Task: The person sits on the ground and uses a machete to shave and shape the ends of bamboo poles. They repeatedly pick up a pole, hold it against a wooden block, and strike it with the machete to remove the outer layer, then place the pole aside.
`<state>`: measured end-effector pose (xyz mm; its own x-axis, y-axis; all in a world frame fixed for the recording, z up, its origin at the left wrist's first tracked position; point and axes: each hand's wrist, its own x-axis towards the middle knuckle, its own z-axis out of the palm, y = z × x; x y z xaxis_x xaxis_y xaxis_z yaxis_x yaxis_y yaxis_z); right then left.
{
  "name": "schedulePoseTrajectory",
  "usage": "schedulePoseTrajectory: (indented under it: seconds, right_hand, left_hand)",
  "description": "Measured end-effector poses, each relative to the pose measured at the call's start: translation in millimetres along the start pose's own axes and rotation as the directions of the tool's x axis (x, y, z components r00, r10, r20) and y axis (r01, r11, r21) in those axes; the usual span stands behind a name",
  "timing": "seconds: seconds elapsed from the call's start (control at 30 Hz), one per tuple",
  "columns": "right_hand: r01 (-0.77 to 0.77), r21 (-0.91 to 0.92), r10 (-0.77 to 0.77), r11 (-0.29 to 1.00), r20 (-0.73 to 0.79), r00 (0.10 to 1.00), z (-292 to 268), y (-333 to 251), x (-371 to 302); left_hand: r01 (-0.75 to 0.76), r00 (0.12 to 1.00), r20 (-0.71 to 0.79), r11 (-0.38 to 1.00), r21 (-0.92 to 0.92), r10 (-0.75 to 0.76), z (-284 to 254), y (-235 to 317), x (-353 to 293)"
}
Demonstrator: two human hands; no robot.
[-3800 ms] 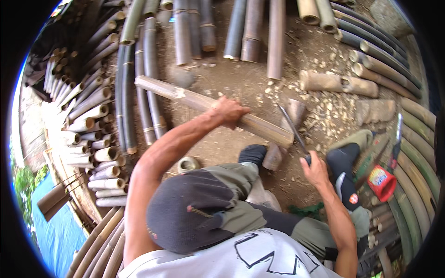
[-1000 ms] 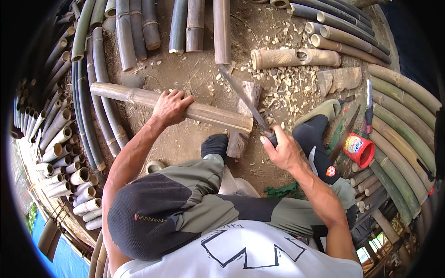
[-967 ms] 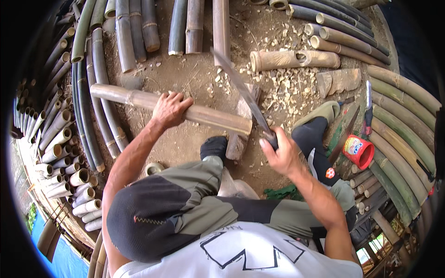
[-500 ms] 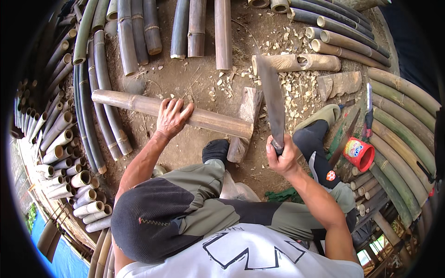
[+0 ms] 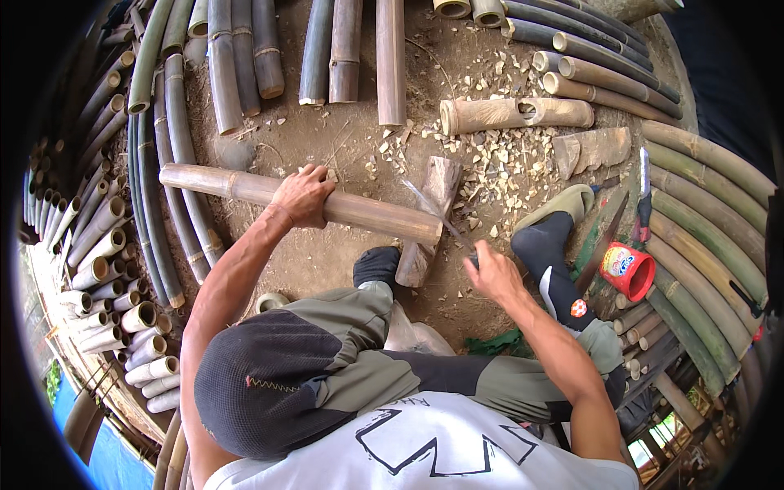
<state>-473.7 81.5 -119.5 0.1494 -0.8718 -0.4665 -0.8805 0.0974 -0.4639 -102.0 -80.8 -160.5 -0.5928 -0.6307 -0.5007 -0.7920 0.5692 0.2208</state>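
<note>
A brown bamboo pole lies slantwise in front of me, its right end resting on a wooden block. Around the middle of the pole my left hand is wrapped from above. My right hand is closed on the handle of a machete. Its blade, seen nearly edge-on and slightly blurred, points up and left past the pole's right end, over the block. Whether the blade touches the bamboo I cannot tell.
Beyond the block, pale wood chips litter the dirt by a notched bamboo piece. Bamboo poles line the right side, near a red tub and a saw. Cut bamboo tubes are stacked at left.
The machete has swung down from upright to low beside the pole's right end, with my right hand turning over. My left hand keeps its grip on the pole and has shifted slightly.
</note>
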Motion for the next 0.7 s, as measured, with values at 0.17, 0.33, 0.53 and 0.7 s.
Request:
schedulePoseTrajectory:
  seconds: [0.17, 0.33, 0.53, 0.7]
  right_hand:
    - [0.179, 0.298, -0.130, 0.938, -0.176, 0.976, -39, -49, -9]
    - [0.318, 0.149, -0.255, 0.936, -0.335, 0.907, 0, -9, -2]
    - [0.093, 0.301, -0.088, 0.949, -0.031, 0.996, -41, -45, 2]
    - [0.144, 0.145, -0.132, 0.979, -0.092, 0.987, -20, -22, -4]
  left_hand:
    - [-0.008, 0.985, -0.175, 1.000, -0.021, 0.004, 12, 6, -11]
    - [0.015, 0.936, -0.353, 0.999, 0.034, -0.002, 29, 6, -17]
    - [0.016, 0.874, -0.486, 0.998, 0.068, 0.019, 40, 14, -27]
    - [0.052, 0.784, -0.620, 0.990, 0.134, 0.042, 49, 18, -28]
